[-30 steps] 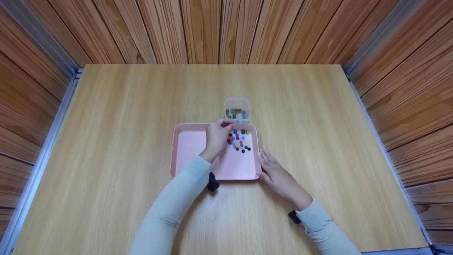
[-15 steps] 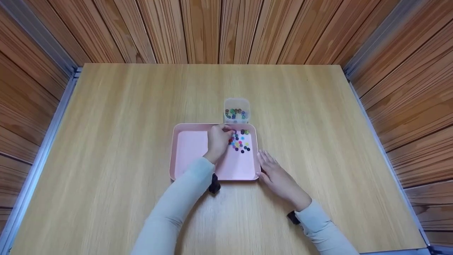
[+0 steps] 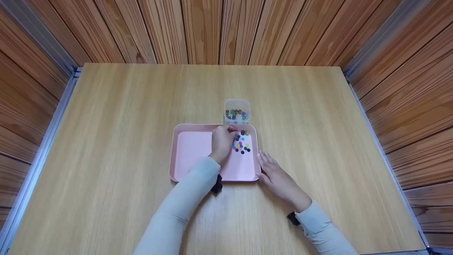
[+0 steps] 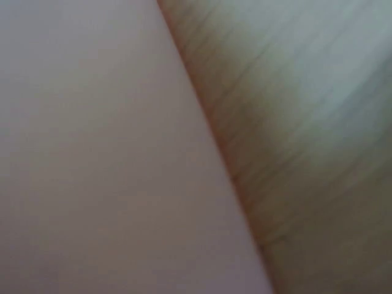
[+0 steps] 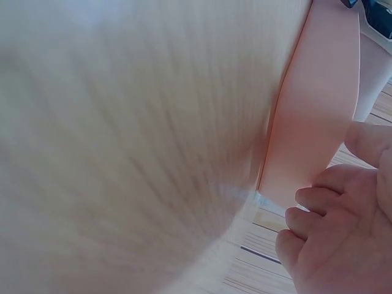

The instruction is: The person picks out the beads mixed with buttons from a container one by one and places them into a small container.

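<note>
A pink tray [image 3: 191, 152] lies on the table with several small colourful beads [image 3: 244, 145] in its right part. My left hand [image 3: 221, 143] is over the tray, its bent fingers at the left side of the beads. The fingertips are too small and partly hidden to show whether a bead is between them. My right hand [image 3: 279, 177] rests with fairly straight fingers against the tray's right wall; in the right wrist view the fingers [image 5: 318, 199] lie beside the pink wall [image 5: 312, 104]. The left wrist view is blurred and shows no hand.
A small translucent box [image 3: 237, 104] with several round beads in it stands just behind the tray's back rim. The wooden table [image 3: 106, 141] extends around them, with wood-patterned walls [image 3: 201, 32] at the back and sides.
My left hand has come from the tray's back rim by the box, down and to the right onto the beads, covering some of them. My right hand has stayed at the tray's wall.
</note>
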Tool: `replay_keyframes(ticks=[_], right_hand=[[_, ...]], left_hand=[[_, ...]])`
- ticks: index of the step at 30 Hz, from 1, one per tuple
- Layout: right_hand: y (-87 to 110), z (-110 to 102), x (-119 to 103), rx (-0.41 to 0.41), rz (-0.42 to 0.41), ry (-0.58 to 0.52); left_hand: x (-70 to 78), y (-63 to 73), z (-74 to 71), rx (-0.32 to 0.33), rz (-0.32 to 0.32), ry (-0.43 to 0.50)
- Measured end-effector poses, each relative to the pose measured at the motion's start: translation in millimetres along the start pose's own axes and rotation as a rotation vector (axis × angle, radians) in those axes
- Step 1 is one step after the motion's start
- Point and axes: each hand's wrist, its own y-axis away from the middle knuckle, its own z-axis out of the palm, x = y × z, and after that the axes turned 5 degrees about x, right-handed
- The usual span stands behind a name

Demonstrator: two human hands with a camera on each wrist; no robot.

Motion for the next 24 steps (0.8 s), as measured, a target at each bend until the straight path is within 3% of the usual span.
replay_keyframes(ticks=[5,13,17,24], right_hand=[[0.1,0.4,-0.3,0.003,-0.001,-0.009],[-1.0,-0.2,1.0,0.023,-0.047,-0.005],[-1.1,-1.2,1.2,0.023,-0.036,-0.003],[-0.9,-0.3,-0.3,0.006,-0.018,0.001]], left_hand=[[-0.4,-0.4,4.6,0.003,0.023,-0.029],[-0.3,0.4,11.1,0.064,0.161,-0.204],[1.0,-0.5,11.3,0.018,0.123,-0.139],[-3.8,-5.9,0.5,-0.018,-0.025,0.107]])
